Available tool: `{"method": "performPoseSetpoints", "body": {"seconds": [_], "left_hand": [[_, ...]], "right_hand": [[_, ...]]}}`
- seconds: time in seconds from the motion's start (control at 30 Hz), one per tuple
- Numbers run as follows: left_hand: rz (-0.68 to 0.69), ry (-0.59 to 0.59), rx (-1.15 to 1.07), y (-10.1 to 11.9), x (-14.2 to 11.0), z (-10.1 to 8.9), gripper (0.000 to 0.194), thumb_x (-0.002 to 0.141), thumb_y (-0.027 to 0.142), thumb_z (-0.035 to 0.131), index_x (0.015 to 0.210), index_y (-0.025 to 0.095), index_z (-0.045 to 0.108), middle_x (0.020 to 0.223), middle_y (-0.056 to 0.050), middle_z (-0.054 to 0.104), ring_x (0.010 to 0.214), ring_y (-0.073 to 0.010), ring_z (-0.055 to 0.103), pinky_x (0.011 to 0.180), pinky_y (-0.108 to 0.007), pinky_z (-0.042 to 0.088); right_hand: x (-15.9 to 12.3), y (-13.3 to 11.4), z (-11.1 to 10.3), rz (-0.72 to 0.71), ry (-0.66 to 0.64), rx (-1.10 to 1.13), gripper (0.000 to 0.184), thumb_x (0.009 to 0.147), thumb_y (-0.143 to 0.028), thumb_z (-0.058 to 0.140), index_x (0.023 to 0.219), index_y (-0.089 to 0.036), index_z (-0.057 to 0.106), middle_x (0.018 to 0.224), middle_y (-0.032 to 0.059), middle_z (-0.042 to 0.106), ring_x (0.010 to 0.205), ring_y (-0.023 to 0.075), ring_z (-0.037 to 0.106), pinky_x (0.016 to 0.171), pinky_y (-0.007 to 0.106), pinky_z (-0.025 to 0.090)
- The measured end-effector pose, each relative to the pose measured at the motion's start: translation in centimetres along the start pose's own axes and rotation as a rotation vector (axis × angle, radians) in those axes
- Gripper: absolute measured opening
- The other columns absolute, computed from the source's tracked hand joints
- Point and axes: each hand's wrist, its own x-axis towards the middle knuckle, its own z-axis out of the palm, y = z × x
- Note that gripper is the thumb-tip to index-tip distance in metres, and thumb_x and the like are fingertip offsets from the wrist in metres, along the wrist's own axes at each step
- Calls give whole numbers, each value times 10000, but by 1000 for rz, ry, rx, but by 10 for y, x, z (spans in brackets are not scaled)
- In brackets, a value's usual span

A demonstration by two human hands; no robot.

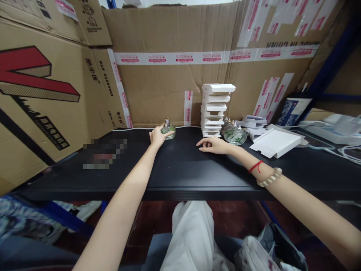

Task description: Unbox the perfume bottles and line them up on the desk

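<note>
Clear glass, rounded and squat, forms the small bottle [170, 129] with a shiny gold-toned cap, its inside tinged with green. It stands upright on the smooth, matt black tabletop [180, 169], at the fingertips of the left hand [159, 136], which grips it with the thumb across the front; part of the body is hidden behind that thumb.

The right hand [213, 145] is well apart, to the right of the left one, low over the tabletop; whether it touches the surface I cannot tell. Its index finger reaches out, the others curl loosely, and nothing shows in its grasp. Behind its wrist are a thin red cord bracelet [256, 166] and a bracelet of pale, chunky beads [270, 177].

Just beyond the right hand rises an uneven stack of flat white card boxes [216, 111], their edges sharp. Beside the stack, near the same hand, a cluster of rounded clear glass bottles [235, 135] also shows green inside. Farther to that hand's right lies a smooth white card box with a flap [278, 141].

Past both hands stands a ribbed brown cardboard panel [163, 82], crossed by glossy white tape with pink-red print [158, 58].
</note>
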Motion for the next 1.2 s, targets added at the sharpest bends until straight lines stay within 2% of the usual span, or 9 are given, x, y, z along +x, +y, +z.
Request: {"method": "performPoseSetpoints", "body": {"seconds": [0.13,0.3,0.43,0.57,0.63,0.77,0.87,1.0,1.2], "left_hand": [[70,-46,-33,-8,1,-2,505,738,493,598,1154,208,567,1078,-69,640,988,-238,586,810,-291,405],[34,-110,11,-3,-3,-1,547,807,477,504,1289,239,405,1234,-81,562,1152,-290,489,926,-416,345],[24,-169,-11,-3,-4,2,543,844,510,392,1335,294,313,1287,-51,520,1200,-279,449,968,-449,306],[10,-211,49,-3,-6,5,836,732,586,511,1398,215,168,1355,-135,431,1235,-330,392,980,-485,282],[-8,-218,93,0,-8,5,906,724,601,507,1409,146,129,1372,-198,384,1245,-355,367,978,-492,279],[-7,-195,133,5,-10,3,764,803,548,424,1404,149,172,1372,-202,381,1250,-346,364,971,-487,286],[23,-161,107,6,-8,1,688,799,514,460,1373,199,249,1366,-148,412,1247,-323,373,973,-477,291],[-34,-150,43,6,-5,2,613,772,487,520,1314,265,341,1316,-96,484,1197,-296,441,942,-458,333],[-59,-180,16,4,-2,2,583,771,490,519,1306,319,365,1286,-58,523,1185,-299,455,931,-464,338]], "right_hand": [[0,1,0,-6,11,-1,376,760,-389,551,1042,-152,631,689,-7,560,539,78,442,573,214,359],[0,0,0,4,13,5,373,757,-387,556,1041,-157,634,691,-8,565,534,76,439,571,215,355],[-1,-3,0,20,21,-2,359,758,-381,561,1036,-167,637,695,-9,568,540,75,443,568,211,353],[-2,-4,0,33,24,-15,351,760,-375,563,1038,-174,637,696,-10,568,544,74,442,561,206,348],[-1,-4,-1,35,17,-14,353,760,-372,565,1041,-170,636,695,-11,565,543,74,444,561,206,348],[-1,-4,-1,16,15,-4,359,760,-376,563,1038,-162,638,687,-10,560,543,76,446,563,208,352],[-1,-2,-1,12,10,5,372,760,-379,559,1046,-154,636,688,-5,559,552,81,457,561,210,356],[0,-1,-1,14,0,21,382,757,-377,558,1051,-145,633,693,1,562,566,87,470,561,213,361],[-1,-1,-2,8,1,2,374,757,-378,561,1044,-150,635,701,1,569,569,85,468,574,214,364]]}}
